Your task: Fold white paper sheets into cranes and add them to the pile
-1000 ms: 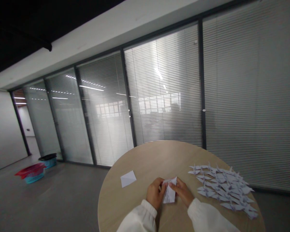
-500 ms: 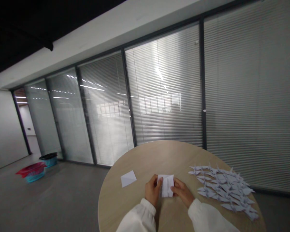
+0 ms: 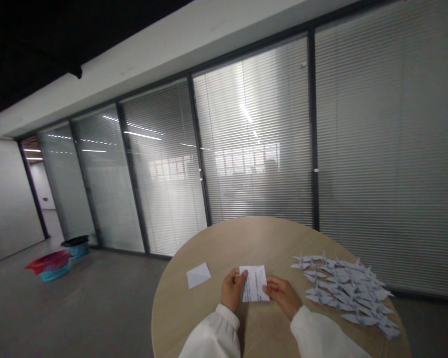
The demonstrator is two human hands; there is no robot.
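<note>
A small square of folded white paper (image 3: 254, 284) with printed lines is held up a little above the round table. My left hand (image 3: 233, 289) pinches its left edge, thumb on the face turned toward me. On the opposite side, my right hand (image 3: 282, 294) grips the right edge between thumb and fingers. Another white paper square (image 3: 198, 275) with a diagonal crease lies on the table to the left of my hands. To the right, many folded paper cranes (image 3: 343, 288) are grouped in close rows.
The round wooden table (image 3: 261, 238) stands before a glass partition with blinds (image 3: 257, 124). On the floor at the left are a bin with a red liner (image 3: 52, 263) and one with a black liner (image 3: 76, 244).
The held paper has shifted slightly left and up, and its printed face shows wider and flatter. My left hand has moved a little left with it; the cranes have not moved.
</note>
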